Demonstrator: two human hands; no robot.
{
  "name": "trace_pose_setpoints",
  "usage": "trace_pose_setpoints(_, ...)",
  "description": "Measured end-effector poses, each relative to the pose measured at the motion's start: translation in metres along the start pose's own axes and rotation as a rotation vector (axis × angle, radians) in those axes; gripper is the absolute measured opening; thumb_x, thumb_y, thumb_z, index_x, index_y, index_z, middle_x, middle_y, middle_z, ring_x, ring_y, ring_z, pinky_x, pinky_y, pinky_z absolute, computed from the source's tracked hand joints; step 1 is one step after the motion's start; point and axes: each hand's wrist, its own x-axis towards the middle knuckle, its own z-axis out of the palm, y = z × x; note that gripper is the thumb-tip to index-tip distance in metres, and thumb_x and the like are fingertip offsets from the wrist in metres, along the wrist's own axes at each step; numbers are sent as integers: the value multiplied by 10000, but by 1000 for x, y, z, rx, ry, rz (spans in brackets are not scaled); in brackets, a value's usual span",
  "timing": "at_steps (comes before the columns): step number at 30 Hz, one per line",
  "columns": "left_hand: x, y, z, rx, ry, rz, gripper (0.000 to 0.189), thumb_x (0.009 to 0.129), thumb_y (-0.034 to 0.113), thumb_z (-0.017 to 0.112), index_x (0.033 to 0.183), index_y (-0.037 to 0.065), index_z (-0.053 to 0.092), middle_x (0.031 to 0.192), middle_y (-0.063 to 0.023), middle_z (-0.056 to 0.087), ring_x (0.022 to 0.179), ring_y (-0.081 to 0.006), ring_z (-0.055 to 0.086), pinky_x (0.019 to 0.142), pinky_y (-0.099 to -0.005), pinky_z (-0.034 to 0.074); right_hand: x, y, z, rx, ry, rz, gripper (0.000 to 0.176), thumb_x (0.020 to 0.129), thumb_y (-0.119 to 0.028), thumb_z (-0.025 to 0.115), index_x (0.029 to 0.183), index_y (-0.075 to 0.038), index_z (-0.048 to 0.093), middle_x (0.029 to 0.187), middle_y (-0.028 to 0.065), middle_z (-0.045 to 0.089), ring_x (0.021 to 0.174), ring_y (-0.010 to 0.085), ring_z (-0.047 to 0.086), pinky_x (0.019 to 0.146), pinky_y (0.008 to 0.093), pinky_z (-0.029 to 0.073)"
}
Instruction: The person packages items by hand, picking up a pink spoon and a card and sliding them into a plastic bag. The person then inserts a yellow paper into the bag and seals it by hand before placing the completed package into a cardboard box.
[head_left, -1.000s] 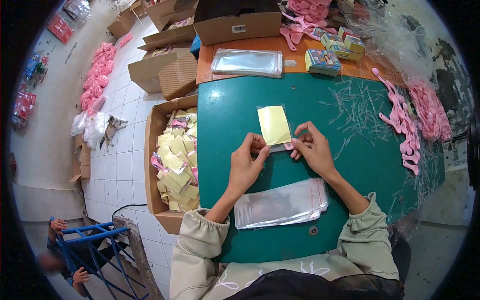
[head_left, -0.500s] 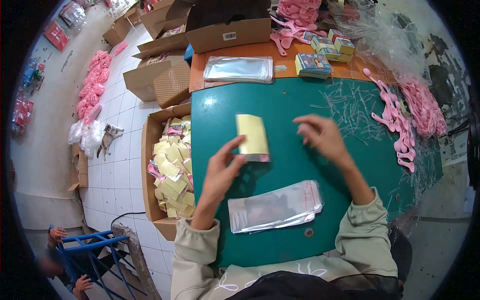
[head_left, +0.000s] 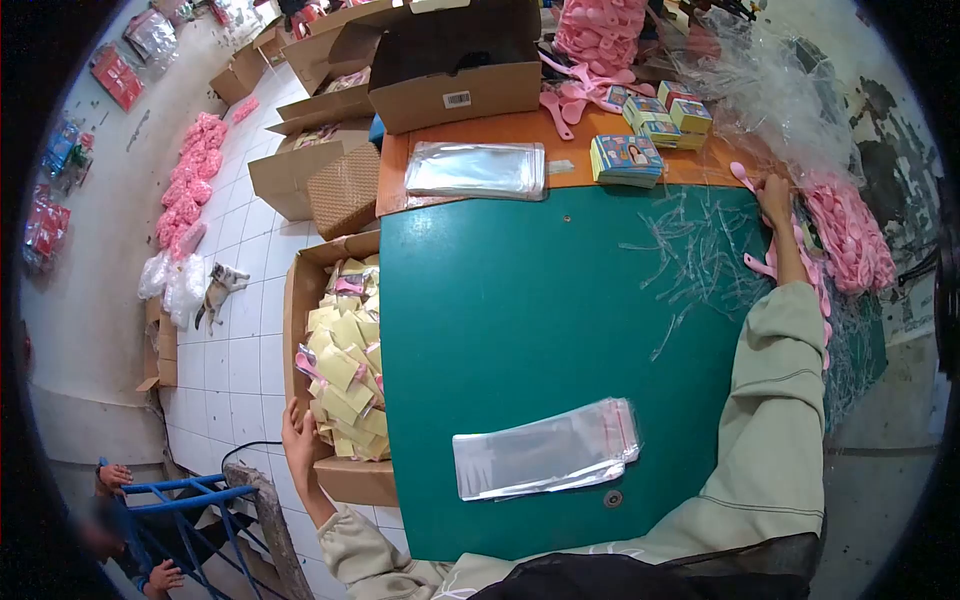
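My right hand [head_left: 775, 203] reaches to the far right of the table, its fingers closed on a pink plastic spoon [head_left: 741, 174] at the top of a row of such spoons; the forearm and sleeve partly cover that row. Low on the left, my left hand [head_left: 298, 438] is beside the outer wall of a cardboard box [head_left: 296, 330], fingers stretched upward and nothing visible in them. The box holds many small packets [head_left: 345, 365] with yellow cards and pink spoons. A stack of clear plastic sleeves [head_left: 540, 452] lies on the green table [head_left: 500, 300] close to me.
Clear plastic strips [head_left: 700, 250] litter the table's right side. A bundle of pink spoons [head_left: 850, 235] lies beyond my right hand. Along the orange back strip are more clear sleeves [head_left: 475, 170], stacked picture cards [head_left: 627, 160] and an open box [head_left: 455, 85]. A cat [head_left: 218, 295] is on the floor.
The yellow card packet has left my left hand, which moved left and down from over the table to the box. My right hand moved right and away to the spoons.
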Motion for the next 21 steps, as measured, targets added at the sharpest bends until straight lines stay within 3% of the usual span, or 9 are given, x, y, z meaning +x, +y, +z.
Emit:
trace_pose_setpoints(3, 14, 1, 5, 73, 26, 135, 489, 894, 303, 542, 1316, 104, 395, 1283, -85, 462, 1005, -155, 522, 755, -261, 443, -24, -11, -11, -131, 178, -93, 158, 808, -155, 522, 863, -52, 628, 953, 166, 603, 1001, 351, 532, 835, 521, 402)
trace_pose_setpoints(6, 18, 42, 29, -56, -59, 263, 427, 904, 176, 529, 1288, 28, 415, 1268, -149, 471, 1096, -207, 503, 874, -294, 424, 4, 30, 29, 3, 34, -41, 160, 799, -168, 533, 863, -55, 626, 931, 145, 612, 971, 336, 548, 824, 536, 405)
trace_pose_setpoints(9, 4, 98, 48, -86, -128, 329, 397, 908, 133, 519, 1272, 3, 431, 1241, -172, 496, 1138, -232, 496, 919, -308, 417, -12, 12, 3, -7, 154, -98, 168, 806, -167, 552, 900, -58, 637, 926, 140, 625, 928, 297, 577, 792, 464, 439)
trace_pose_setpoints(12, -12, 142, 58, -53, -153, 417, 384, 910, 124, 513, 1267, 3, 437, 1209, -159, 525, 1128, -230, 509, 909, -312, 429, -13, 4, -16, 467, 204, -215, 171, 783, -72, 593, 939, -15, 635, 852, 149, 641, 772, 280, 613, 641, 355, 467)
trace_pose_setpoints(15, -32, 177, 66, -33, -167, 513, 353, 906, 101, 511, 1243, 7, 462, 1182, -136, 545, 1087, -221, 539, 885, -315, 449, -9, 5, -47, 771, -224, -88, 199, 805, -79, 593, 990, -10, 616, 894, 143, 643, 842, 252, 609, 660, 327, 467)
trace_pose_setpoints(18, -46, 194, 65, -42, -196, 565, 337, 899, 88, 515, 1225, 10, 478, 1167, -129, 555, 1074, -213, 547, 871, -312, 460, -8, 35, -61, 1396, -345, 23, 225, 834, -100, 558, 1037, -16, 603, 964, 126, 639, 903, 279, 596, 715, 380, 466)
trace_pose_setpoints(21, -57, 192, 61, -35, -221, 566, 327, 893, 80, 519, 1210, 6, 489, 1164, -128, 558, 1065, -209, 553, 862, -312, 467, -11, 47, -59, -188, 59, 307, 253, 841, -129, 529, 1055, -19, 605, 1001, 149, 624, 928, 326, 587, 756, 442, 450)
